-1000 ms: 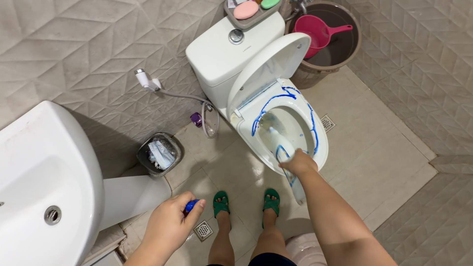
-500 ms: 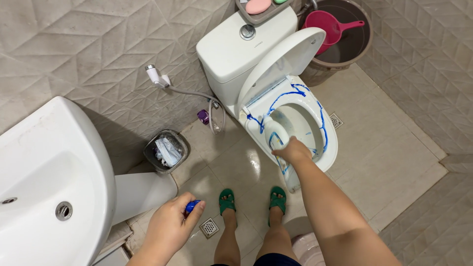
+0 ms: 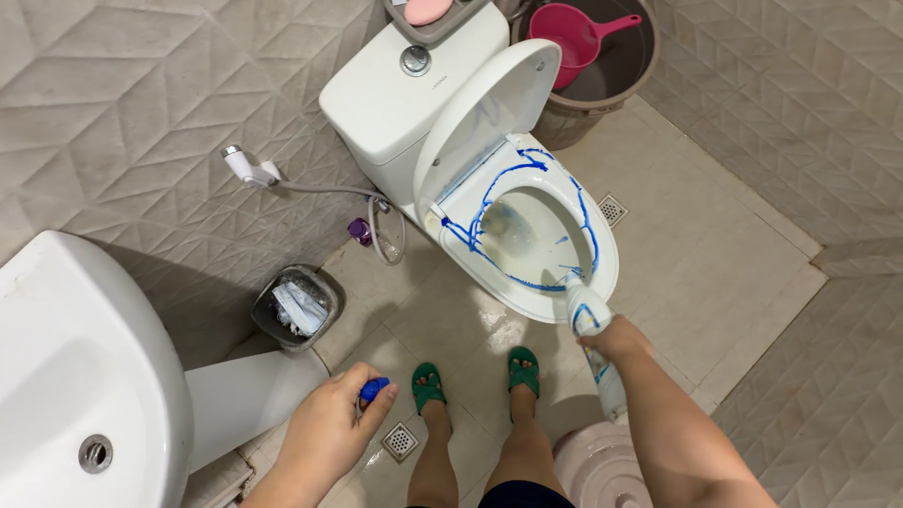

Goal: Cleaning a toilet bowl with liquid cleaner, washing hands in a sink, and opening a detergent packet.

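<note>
White toilet bowl (image 3: 602,273) streaked with blue gel lines round the rim; white bottle (image 3: 591,325) with blue label in right grip (image 3: 621,341), blue cap (image 3: 373,388) in left grip (image 3: 329,433). Green slippers (image 3: 428,388) between the grips; pink scoop (image 3: 569,33) in brown bucket (image 3: 611,89) far beyond them. Wall tiles (image 3: 141,85) beige, faceted pattern.

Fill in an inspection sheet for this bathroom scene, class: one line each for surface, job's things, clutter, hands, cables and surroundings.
Surface: beige tiled floor, with a wet sheen in front of the toilet.
Job's things: white cleaner bottle, nozzle at the front rim of the toilet bowl; blue gel lines ring the bowl; blue cap.
Clutter: waste bin holding paper; purple item by the toilet base.
Hands: right hand grips the bottle; left hand holds the cap in its fingers.
Cables: spray hose from wall to toilet base.
Surroundings: sink, bucket with pink scoop, floor drains.
</note>
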